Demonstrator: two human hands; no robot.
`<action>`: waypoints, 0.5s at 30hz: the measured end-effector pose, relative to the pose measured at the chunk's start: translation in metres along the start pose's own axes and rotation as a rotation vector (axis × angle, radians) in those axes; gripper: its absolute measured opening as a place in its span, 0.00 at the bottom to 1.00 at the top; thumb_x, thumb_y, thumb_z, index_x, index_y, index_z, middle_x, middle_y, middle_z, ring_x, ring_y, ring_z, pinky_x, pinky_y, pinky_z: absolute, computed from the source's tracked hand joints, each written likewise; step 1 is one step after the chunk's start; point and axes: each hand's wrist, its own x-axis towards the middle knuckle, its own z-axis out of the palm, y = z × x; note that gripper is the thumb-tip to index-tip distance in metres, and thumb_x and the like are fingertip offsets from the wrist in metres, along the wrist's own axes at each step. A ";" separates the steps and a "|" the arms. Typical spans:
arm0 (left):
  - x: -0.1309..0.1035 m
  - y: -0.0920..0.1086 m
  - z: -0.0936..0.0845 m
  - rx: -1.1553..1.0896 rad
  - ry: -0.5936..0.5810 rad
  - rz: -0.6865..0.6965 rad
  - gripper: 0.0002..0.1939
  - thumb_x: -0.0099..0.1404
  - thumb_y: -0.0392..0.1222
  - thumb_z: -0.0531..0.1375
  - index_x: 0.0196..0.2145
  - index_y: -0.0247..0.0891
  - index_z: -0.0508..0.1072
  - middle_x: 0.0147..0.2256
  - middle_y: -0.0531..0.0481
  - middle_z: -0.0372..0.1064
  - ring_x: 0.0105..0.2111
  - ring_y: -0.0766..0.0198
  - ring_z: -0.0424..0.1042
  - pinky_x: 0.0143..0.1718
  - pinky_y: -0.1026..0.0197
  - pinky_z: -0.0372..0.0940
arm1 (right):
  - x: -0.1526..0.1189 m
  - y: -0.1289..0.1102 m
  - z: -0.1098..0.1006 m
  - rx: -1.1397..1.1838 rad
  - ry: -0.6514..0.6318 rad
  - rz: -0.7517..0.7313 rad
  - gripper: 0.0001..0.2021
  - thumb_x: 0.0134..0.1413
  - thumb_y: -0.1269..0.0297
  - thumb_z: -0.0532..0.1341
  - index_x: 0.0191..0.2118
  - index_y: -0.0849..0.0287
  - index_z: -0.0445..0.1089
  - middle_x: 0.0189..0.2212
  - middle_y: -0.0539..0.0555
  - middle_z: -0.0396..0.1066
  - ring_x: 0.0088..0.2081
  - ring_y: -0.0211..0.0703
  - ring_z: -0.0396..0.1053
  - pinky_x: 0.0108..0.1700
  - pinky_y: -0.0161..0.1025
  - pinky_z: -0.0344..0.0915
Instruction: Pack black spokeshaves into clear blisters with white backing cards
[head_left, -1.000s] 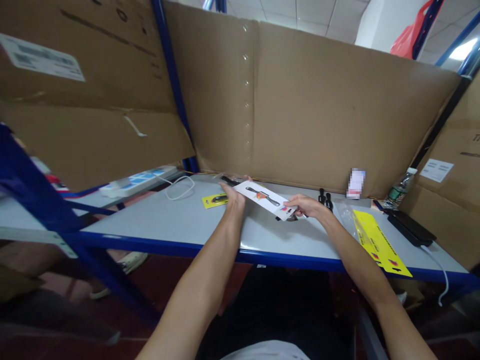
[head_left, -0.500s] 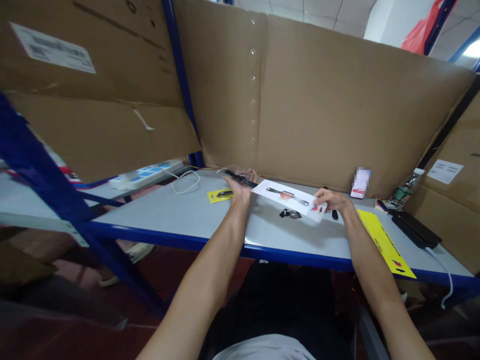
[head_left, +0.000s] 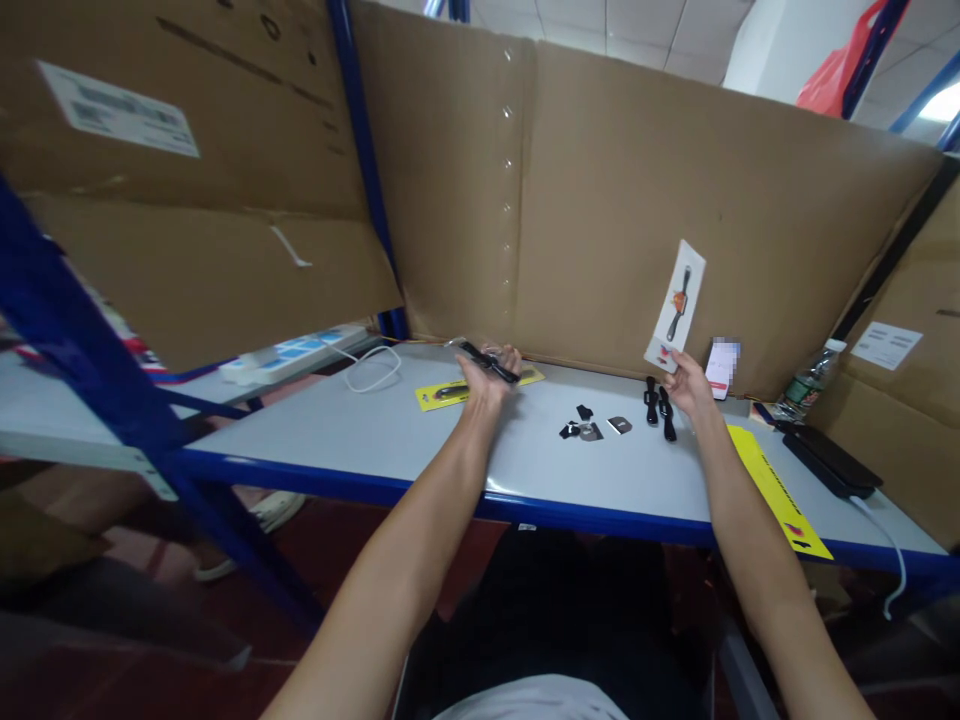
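Observation:
My left hand [head_left: 489, 378], palm turned up, holds a black spokeshave [head_left: 491, 362] in what looks like clear plastic. Behind that hand, a yellow packaging card [head_left: 439, 397] with a black tool on it lies on the table. My right hand [head_left: 688, 383] pinches the lower end of a white card [head_left: 677, 303], printed with a picture of a spokeshave, and keeps it upright above the table. Below the right hand are two black spokeshave bodies [head_left: 659, 408]. Left of them lie several small black and metal parts, among them a grey blade [head_left: 620, 425].
A long yellow card [head_left: 776, 490] and a black case [head_left: 829, 460] with a white cable occupy the right side. Behind them stand a bottle [head_left: 810, 382] and a phone [head_left: 722, 368]. Cardboard [head_left: 615, 220] walls the back; a power strip [head_left: 292, 353] sits left.
My right hand has swung the white card up and right, from lying across between both hands to upright. The spokeshave bodies and small parts beneath are now uncovered. The left hand has barely moved.

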 end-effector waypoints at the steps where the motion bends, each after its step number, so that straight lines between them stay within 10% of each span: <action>1: 0.000 -0.002 0.000 0.015 0.001 -0.007 0.36 0.69 0.75 0.39 0.27 0.41 0.65 0.30 0.44 0.72 0.35 0.56 0.77 0.37 0.52 0.75 | 0.002 0.004 0.003 0.008 0.052 -0.005 0.08 0.56 0.62 0.67 0.37 0.56 0.68 0.31 0.48 0.76 0.18 0.29 0.58 0.19 0.30 0.58; 15: -0.006 -0.008 0.004 0.133 0.044 -0.019 0.35 0.69 0.74 0.37 0.30 0.42 0.65 0.31 0.43 0.73 0.34 0.53 0.78 0.34 0.51 0.75 | 0.016 0.039 0.000 -0.202 0.318 0.046 0.18 0.59 0.47 0.66 0.33 0.56 0.64 0.14 0.40 0.55 0.14 0.29 0.46 0.16 0.28 0.46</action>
